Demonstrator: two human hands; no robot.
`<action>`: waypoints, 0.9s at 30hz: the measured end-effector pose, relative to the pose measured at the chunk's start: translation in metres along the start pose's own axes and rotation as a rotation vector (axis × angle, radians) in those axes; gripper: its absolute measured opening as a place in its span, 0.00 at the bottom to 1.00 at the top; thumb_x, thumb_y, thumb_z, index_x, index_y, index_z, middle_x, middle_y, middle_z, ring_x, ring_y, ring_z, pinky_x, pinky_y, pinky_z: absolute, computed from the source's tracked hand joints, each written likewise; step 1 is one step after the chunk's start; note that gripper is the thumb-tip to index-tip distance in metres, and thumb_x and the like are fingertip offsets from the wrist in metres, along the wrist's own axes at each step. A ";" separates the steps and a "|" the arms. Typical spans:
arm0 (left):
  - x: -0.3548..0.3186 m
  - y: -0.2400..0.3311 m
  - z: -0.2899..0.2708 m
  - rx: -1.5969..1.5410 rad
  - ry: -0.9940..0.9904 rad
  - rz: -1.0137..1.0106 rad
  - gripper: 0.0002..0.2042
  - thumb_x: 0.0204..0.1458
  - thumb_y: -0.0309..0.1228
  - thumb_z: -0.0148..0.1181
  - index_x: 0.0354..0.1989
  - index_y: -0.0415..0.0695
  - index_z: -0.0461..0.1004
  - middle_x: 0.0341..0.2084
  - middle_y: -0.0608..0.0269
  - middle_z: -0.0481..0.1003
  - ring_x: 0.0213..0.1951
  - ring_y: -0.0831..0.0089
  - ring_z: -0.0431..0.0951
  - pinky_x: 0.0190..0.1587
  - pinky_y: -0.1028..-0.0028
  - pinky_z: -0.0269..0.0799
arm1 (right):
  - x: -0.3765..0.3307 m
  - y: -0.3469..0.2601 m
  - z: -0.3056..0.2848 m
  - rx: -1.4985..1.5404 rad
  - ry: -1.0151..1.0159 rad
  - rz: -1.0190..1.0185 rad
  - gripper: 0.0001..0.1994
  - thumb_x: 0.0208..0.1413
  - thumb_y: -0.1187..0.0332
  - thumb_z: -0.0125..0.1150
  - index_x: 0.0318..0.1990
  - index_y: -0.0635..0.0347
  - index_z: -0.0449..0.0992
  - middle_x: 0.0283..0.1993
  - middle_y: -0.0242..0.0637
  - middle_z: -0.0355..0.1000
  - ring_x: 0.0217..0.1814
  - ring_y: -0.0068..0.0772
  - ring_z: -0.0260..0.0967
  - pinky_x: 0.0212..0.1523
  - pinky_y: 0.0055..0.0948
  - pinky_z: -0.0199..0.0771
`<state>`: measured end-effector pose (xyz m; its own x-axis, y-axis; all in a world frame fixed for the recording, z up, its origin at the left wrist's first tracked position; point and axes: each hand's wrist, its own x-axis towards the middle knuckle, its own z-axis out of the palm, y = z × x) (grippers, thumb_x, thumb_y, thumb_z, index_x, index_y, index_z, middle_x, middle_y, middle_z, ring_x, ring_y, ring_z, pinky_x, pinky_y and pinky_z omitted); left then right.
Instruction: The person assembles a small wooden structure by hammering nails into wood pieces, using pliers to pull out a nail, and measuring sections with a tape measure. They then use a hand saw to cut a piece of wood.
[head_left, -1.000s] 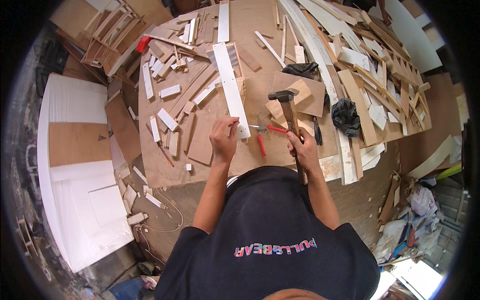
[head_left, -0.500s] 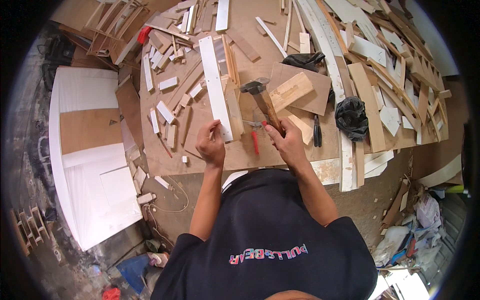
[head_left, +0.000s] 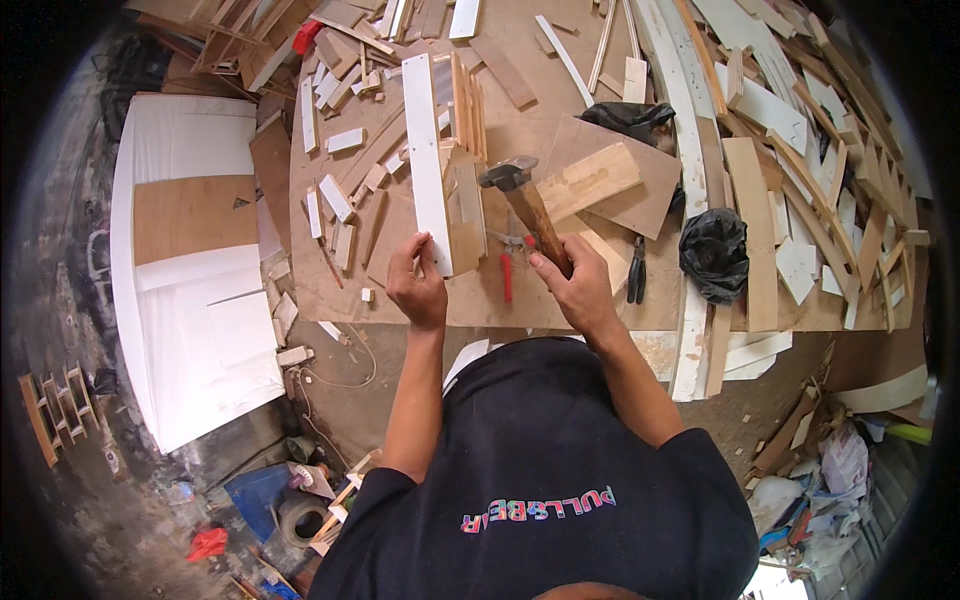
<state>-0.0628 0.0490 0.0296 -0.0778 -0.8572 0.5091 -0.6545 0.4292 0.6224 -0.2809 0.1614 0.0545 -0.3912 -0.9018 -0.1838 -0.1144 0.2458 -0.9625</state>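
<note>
Your right hand [head_left: 578, 285] is clenched around the wooden handle of the hammer [head_left: 528, 208], its head raised just beyond your knuckles, while your left hand [head_left: 417, 283] pinches the near end of the white strip [head_left: 428, 160] on the workbench [head_left: 400, 300].

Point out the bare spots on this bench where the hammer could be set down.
Bare board lies at the near edge between the left hand and the small strips, and between the pliers and black bag. Around the hammer and white plank it is crowded.
</note>
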 end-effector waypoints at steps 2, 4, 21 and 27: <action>0.002 -0.002 0.000 -0.008 0.007 0.028 0.06 0.58 0.21 0.65 0.42 0.39 0.82 0.36 0.55 0.83 0.39 0.65 0.84 0.44 0.68 0.80 | -0.002 -0.006 0.001 -0.020 -0.029 0.014 0.20 0.59 0.56 0.68 0.45 0.67 0.78 0.34 0.46 0.73 0.35 0.44 0.70 0.39 0.39 0.70; 0.006 -0.004 -0.001 -0.012 0.003 0.066 0.06 0.57 0.21 0.65 0.42 0.40 0.82 0.36 0.55 0.83 0.38 0.64 0.84 0.43 0.68 0.80 | -0.004 -0.011 0.003 -0.026 -0.039 0.009 0.20 0.59 0.56 0.68 0.45 0.66 0.78 0.34 0.46 0.73 0.35 0.43 0.70 0.39 0.39 0.70; 0.022 -0.032 -0.013 -0.216 -0.061 0.306 0.13 0.54 0.20 0.67 0.48 0.41 0.80 0.34 0.56 0.84 0.36 0.63 0.84 0.42 0.66 0.79 | -0.042 -0.076 0.059 -0.266 0.003 0.003 0.17 0.65 0.61 0.62 0.54 0.62 0.76 0.38 0.50 0.77 0.39 0.47 0.76 0.43 0.39 0.73; 0.012 -0.050 0.000 -0.422 -0.035 0.180 0.24 0.54 0.21 0.70 0.56 0.39 0.65 0.36 0.55 0.84 0.36 0.66 0.86 0.42 0.68 0.81 | -0.062 -0.084 0.077 -0.571 0.008 -0.101 0.27 0.66 0.63 0.58 0.71 0.47 0.63 0.49 0.53 0.76 0.52 0.61 0.73 0.50 0.49 0.73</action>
<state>-0.0303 0.0176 0.0044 -0.1927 -0.7641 0.6157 -0.2654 0.6446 0.7169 -0.1768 0.1697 0.1316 -0.3596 -0.9285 -0.0928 -0.6250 0.3135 -0.7149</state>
